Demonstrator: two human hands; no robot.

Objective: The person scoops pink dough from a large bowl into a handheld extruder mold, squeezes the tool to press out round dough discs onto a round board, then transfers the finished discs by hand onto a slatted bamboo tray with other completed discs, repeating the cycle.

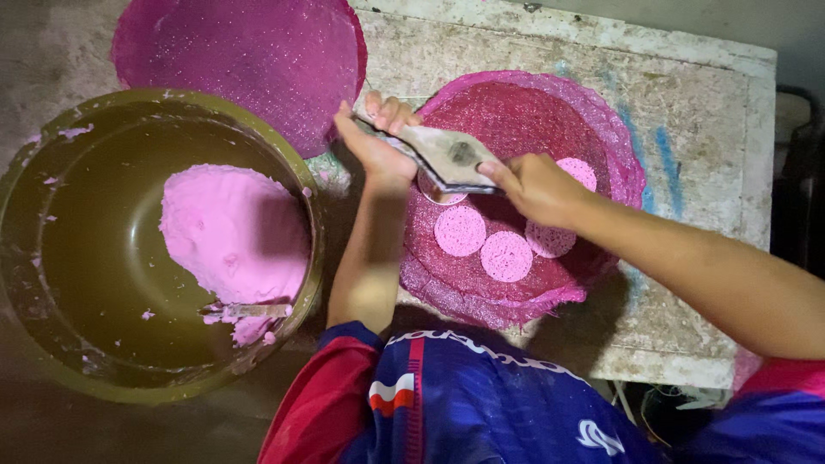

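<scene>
My left hand and my right hand both grip a flat grey tool, a plate smeared with residue, held over a round pink mesh tray. On the tray lie several flat pink dough discs, one partly hidden under the tool. My left hand holds the tool's far left end. The right hand pinches its near right edge.
A big olive bowl at the left holds a mound of pink dough and a small scraper. A second pink mesh tray lies behind it. The trays rest on a worn white table.
</scene>
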